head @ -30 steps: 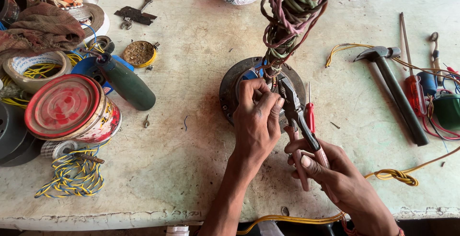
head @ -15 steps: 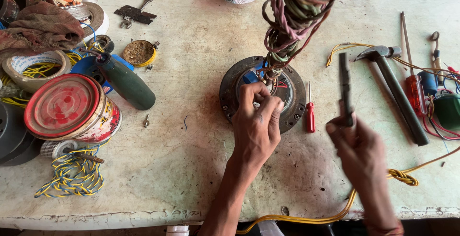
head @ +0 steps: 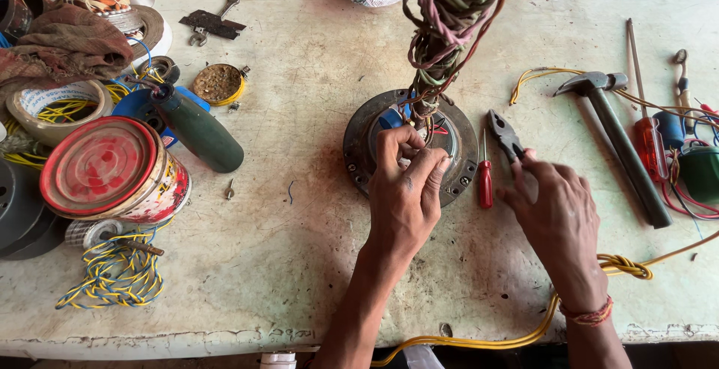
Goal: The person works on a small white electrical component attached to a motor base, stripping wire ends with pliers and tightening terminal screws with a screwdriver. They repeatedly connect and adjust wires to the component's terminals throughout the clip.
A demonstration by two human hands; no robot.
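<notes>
A round dark metal motor hub (head: 359, 152) lies flat at the middle of the worn bench. A thick bundle of maroon and green wires (head: 442, 32) rises from its centre. My left hand (head: 404, 197) rests on the hub, its fingertips pinched on thin wires at the foot of the bundle. My right hand (head: 558, 215) is just right of the hub, low over the bench, with its fingers on the handles of dark pliers (head: 503, 133) whose jaws point away from me. A small red screwdriver (head: 485, 178) lies between the hub and the pliers.
A hammer (head: 622, 144), a larger red screwdriver (head: 648, 144) and tangled wires lie at the right. On the left are a red tin (head: 112, 167), a green-handled tool (head: 198, 129), a tape roll (head: 52, 107), a cloth (head: 67, 43) and a yellow-blue wire coil (head: 112, 275). A yellow cable (head: 487, 339) runs along the near edge.
My right hand took the pliers away from the hub, swung them out to the right and brought them down onto the bench beside the red screwdriver. My left hand stayed on the hub's wires.
</notes>
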